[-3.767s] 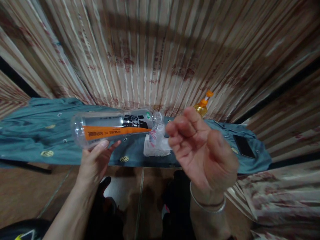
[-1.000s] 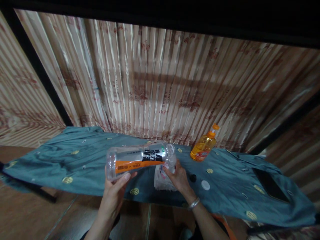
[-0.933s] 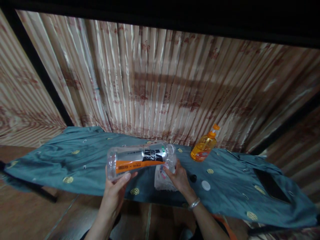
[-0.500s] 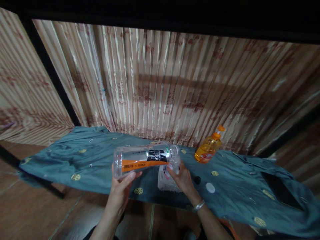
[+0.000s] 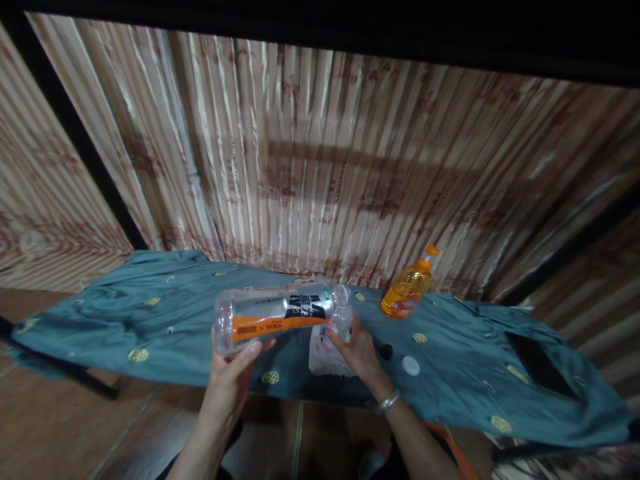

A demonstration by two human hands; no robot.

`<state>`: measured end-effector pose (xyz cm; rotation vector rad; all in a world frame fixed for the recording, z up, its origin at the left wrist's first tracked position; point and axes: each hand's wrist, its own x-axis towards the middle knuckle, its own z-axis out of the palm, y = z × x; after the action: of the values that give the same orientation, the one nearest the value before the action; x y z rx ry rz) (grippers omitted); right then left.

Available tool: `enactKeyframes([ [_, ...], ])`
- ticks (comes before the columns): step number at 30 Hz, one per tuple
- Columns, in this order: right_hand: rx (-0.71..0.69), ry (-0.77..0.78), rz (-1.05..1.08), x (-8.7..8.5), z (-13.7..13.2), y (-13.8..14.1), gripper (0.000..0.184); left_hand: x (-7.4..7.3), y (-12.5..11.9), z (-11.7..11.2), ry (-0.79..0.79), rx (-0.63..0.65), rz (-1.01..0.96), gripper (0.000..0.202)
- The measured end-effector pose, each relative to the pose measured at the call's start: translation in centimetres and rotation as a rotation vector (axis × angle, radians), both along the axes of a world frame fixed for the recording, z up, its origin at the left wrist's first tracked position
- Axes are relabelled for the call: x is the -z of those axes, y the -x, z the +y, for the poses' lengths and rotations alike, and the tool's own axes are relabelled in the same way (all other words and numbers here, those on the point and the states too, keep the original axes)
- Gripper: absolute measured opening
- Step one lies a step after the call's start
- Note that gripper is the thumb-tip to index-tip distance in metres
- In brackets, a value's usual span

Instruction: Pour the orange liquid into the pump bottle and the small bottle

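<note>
Over the middle of the bench [image 5: 170, 313], toward its front edge: one large clear bottle [image 5: 277, 317], label silver, black and orange, on its side and nearly level, base to the left, neck to the right. Your left hand [image 5: 231, 375] holds it at the base end, thumb along the near side, grip clamped on the plastic. One small clear vessel [image 5: 343, 321], just below the large bottle's neck; your right hand [image 5: 361, 350] has its grip closed around it, thumb nearest you. Whether neck and vessel touch cannot be told. One silver bracelet [image 5: 388, 401], on your right wrist. One white cloth-like piece [image 5: 326, 359], near the bench's front edge, partly hidden by your right hand. One black cap-like item [image 5: 385, 351], just right of that hand. One white disc [image 5: 411, 365], flat, beside the black item. One pump bottle [image 5: 407, 292], orange top, amber liquid, near the back edge, right of centre. One dark phone-like slab [image 5: 541, 367], flat, toward the bench's right end. One striped curtain [image 5: 320, 173], hanging behind the back edge.
</note>
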<state>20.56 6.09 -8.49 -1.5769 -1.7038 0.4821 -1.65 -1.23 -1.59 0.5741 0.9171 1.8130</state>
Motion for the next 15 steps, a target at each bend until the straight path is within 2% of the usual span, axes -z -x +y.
enactKeyframes([
  [6,0.004,0.006,-0.007,-0.14,-0.02,0.02,0.053,-0.31,-0.08,-0.11,0.002,0.015,0.008,0.04],
  [12,-0.013,0.005,0.014,-0.42,-0.07,-0.06,0.051,-0.41,-0.17,-0.09,0.002,-0.015,0.006,0.054],
  [15,-0.009,0.009,0.005,-0.46,-0.09,-0.06,0.05,-0.36,-0.11,0.01,0.003,-0.004,0.024,0.051],
])
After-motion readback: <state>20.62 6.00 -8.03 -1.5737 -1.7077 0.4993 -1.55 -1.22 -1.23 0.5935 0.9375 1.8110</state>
